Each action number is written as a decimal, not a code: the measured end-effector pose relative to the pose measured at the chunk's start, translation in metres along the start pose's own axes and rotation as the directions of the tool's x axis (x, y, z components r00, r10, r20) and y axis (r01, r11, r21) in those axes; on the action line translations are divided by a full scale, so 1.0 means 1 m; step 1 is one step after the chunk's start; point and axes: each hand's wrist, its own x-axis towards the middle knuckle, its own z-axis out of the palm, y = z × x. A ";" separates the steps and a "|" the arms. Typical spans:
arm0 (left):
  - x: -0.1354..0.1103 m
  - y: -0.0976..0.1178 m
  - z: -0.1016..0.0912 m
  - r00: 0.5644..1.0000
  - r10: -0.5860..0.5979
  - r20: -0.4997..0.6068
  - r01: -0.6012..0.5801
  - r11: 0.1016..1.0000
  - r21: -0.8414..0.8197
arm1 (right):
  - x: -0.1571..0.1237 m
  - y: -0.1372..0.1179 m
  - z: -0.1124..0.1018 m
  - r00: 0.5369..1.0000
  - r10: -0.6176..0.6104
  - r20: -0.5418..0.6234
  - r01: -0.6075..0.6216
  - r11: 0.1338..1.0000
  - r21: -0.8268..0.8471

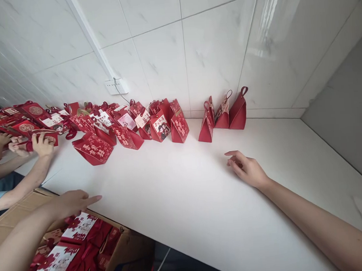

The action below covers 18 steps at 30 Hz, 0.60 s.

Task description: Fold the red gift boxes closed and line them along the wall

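My left hand [71,202] hangs above an open cardboard box, its index finger stretched out over the table edge and nothing seen in it. Red gift boxes with white printed tags [55,261] and dark red ribbons fill that box. On the right, my right hand [246,169] rests at the white table with its index finger extended and the others loosely bent, holding nothing visible. Behind it stand red triangular gift boxes with loop handles, the nearest being a plain-sided one [238,115] and a patterned one [205,128]. Another triangular box [95,149] lies tilted at the left.
Along the tiled wall, more red gift boxes [160,126] form a row on the white table [178,192]. A co-worker's hands [43,146] handle a red box at far left. A cable runs from the wall socket [116,86]. The cardboard box [127,243] sits below the table's front edge.
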 end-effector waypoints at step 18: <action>0.094 0.249 -0.055 0.933 0.319 -0.166 -0.316 0.948 0.046 | 0.008 -0.003 0.002 0.999 -0.025 0.034 0.025 1.000 -0.006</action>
